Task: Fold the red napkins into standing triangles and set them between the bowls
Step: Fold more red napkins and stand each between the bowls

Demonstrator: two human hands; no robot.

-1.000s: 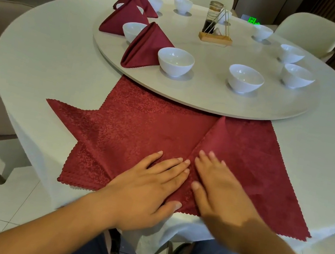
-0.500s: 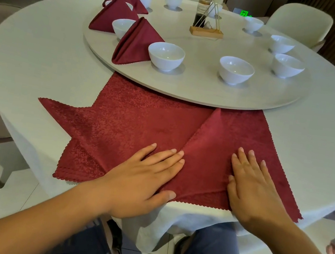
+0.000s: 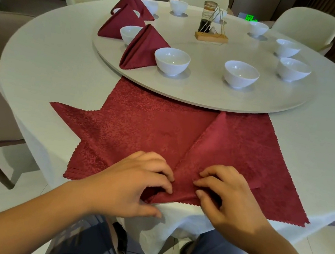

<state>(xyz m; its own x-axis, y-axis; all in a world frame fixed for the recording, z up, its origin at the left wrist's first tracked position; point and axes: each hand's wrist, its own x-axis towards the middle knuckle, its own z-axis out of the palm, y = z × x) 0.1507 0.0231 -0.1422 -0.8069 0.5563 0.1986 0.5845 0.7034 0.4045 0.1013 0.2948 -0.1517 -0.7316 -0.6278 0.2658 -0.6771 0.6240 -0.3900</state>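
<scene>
Slippage is my worry here. The red napkin (image 3: 157, 129) lies at 6 o'clock on the bench (image 3: 52, 60), with its near hem right on the edge. Both hands are curled onto it, left hand (image 3: 129, 184) and right hand (image 3: 229, 202), each pinching cloth beside the fold. It looks like a second napkin (image 3: 66, 108) sits skewed underneath, corners poking toward 9 o'clock, so one tug could drag both. The far edge vanishes under the turntable (image 3: 210, 98) rim and might snag. The finished triangles (image 3: 144, 48) stand around 10 o'clock. The next gap, between the bowl at 7 (image 3: 171, 60) and the bowl at 5 (image 3: 240, 73), looks easy to bump.
</scene>
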